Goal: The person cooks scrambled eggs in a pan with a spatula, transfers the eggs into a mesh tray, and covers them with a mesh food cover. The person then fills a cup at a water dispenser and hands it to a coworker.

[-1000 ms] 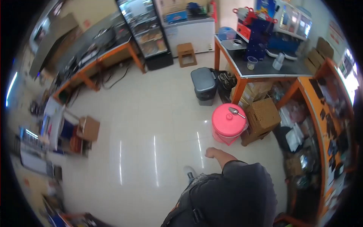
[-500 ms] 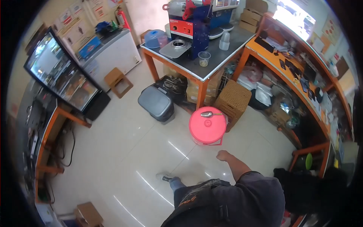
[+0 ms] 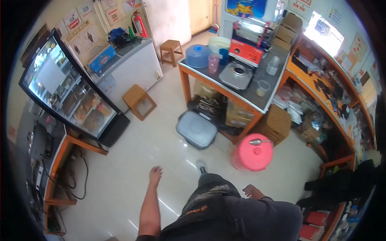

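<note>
My left hand (image 3: 155, 174) hangs over the tiled floor at the lower middle, its fingers slightly apart and nothing in them. To the right of my body is my right hand (image 3: 251, 191), fingers loosely curled and apart, with nothing visible in it. Nearest to that hand stands a pink bucket (image 3: 249, 157) with its lid on and a metal scoop (image 3: 260, 141) lying on top. A grey lidded bin (image 3: 197, 129) is on the floor ahead, beside the table with the red machine (image 3: 246, 52).
The dark-topped table (image 3: 225, 89) carries a blue container (image 3: 197, 56) and plastic cups (image 3: 273, 65). A wooden stool (image 3: 138, 101), a chest freezer (image 3: 132, 70) and a glass display fridge (image 3: 70, 86) stand left. A woven box (image 3: 276, 125) is behind the bucket.
My left hand has come into view at the left. My right hand is now lower and closer to my body. The view has shifted, showing the red machine and another stool more fully.
</note>
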Available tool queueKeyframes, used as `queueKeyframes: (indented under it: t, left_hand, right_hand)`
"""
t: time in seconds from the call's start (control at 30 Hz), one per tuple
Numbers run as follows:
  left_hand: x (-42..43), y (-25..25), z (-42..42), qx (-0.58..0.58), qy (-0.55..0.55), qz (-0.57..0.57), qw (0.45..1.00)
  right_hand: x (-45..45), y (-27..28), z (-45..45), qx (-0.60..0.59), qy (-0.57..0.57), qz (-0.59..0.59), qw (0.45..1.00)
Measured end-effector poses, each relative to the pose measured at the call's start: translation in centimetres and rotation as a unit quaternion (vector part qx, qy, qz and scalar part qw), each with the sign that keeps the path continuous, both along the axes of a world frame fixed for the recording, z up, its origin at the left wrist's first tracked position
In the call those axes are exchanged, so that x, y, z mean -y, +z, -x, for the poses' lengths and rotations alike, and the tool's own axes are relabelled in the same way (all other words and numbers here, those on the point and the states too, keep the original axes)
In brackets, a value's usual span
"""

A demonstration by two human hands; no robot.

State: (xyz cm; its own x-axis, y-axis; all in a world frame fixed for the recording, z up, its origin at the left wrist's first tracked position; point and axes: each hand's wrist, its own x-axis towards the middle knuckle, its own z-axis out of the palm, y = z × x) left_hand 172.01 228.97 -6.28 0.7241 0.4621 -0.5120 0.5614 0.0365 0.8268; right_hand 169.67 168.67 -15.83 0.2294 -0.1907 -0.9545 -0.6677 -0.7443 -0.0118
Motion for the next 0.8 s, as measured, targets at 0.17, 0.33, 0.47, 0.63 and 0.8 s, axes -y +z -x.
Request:
queueKeyframes:
  t: [0.17, 0.33, 0.47, 0.63, 0.8]
  left_hand:
    - [-4.6, 3.9, -14.5, 0.088, -0.093, -0.03, 0.991]
    - [-16.9, -9.8, -7.6, -0.181, -0.104, -0.079, 0.975]
    - [-23.6, -11.2, 2.1, -0.318, 0.067, 0.117, 0.938]
    - [-28.6, -11.3, 0.4, -0.339, 0.084, 0.155, 0.924]
    - [-37.6, -12.9, -3.6, -0.296, -0.042, 0.136, 0.945]
  right_hand:
    - [-13.6, -4.8, -16.1, 0.014, 0.31, -0.074, 0.948]
    - [-28.0, 0.6, -36.8, 0.136, 0.172, -0.074, 0.973]
    - [-39.0, 3.5, -49.1, 0.388, 0.195, -0.115, 0.893]
    - [-50.1, 7.1, -55.9, 0.457, 0.183, -0.168, 0.854]
    - [-57.1, 5.6, -52.9, 0.322, 0.189, -0.058, 0.926]
